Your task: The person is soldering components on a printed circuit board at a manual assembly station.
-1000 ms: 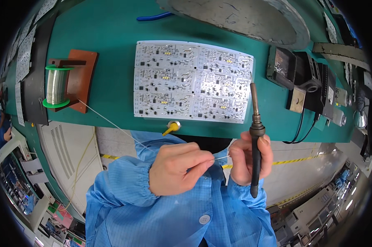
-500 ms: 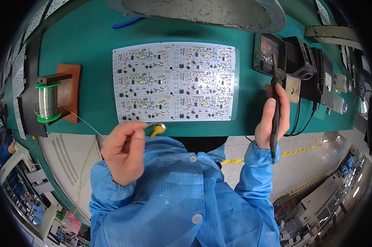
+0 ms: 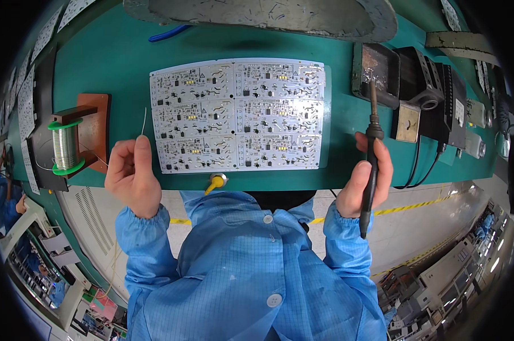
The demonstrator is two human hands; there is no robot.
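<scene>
Pinched between the thumb and fingers of my left hand (image 3: pixel 134 173) is a thin solder wire (image 3: pixel 145 120), its free end pointing away from me. The hand hovers at the left front corner of a white circuit board panel (image 3: pixel 234 116) with several populated sections. A solder spool (image 3: pixel 65 148) with green rims sits on a brown stand (image 3: pixel 102 122) to its left. My right hand (image 3: pixel 370 176) is closed round a black soldering iron (image 3: pixel 372 150), whose tip points away near the tray at the right. The iron is apart from the panel.
A dark metal tray (image 3: pixel 390 85) with solder scraps, a sponge holder (image 3: pixel 407 122) and a black soldering station (image 3: pixel 451 113) stand at the right. Blue-handled pliers (image 3: pixel 169 34) lie at the back, under a grey overhanging hood (image 3: pixel 262 20). A yellow plug (image 3: pixel 215 183) sits at the front edge.
My left hand has moved left and away from my body, and the solder wire now points up past its fingertips. My right hand has shifted slightly left and nearer me with the soldering iron.
</scene>
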